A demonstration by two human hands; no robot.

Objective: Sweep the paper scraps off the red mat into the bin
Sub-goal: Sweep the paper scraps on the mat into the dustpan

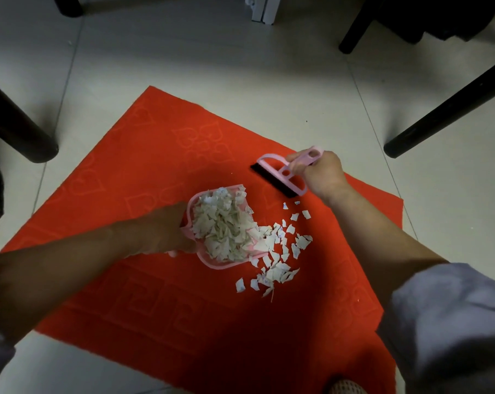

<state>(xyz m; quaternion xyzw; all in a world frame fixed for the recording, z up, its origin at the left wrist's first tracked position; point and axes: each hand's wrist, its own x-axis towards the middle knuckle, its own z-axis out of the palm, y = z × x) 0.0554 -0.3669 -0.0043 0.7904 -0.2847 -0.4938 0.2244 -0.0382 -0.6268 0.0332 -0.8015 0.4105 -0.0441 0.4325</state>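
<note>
Looking down from head height, a pale tiled floor (240, 61) carries a large red mat (144, 172) laid at an angle, with dark furniture legs (445, 106) standing around it. No bin is in view.

Most of the job looks done: a pink dustpan (212, 263) on the mat is heaped with white paper scraps (223, 226). What remains is a loose scatter of scraps (280, 251) lying on the mat just beyond the pan's open lip, between the two hands, and then the emptying into the bin.

Reaching in from the left, the bare forearm ends in the left hand (166, 231), which grips the dustpan's handle at the pan's near-left side, fingers curled round it and mostly hidden beneath.

Coming from a rolled grey sleeve (451, 322), the right hand (323, 174) is closed round the handle of a small pink brush (286, 174), with its dark bristles (272, 182) pointing down and left. The brush sits just beyond the loose scraps, on the far side from the person. Whether the bristles touch the mat cannot be told.
</note>
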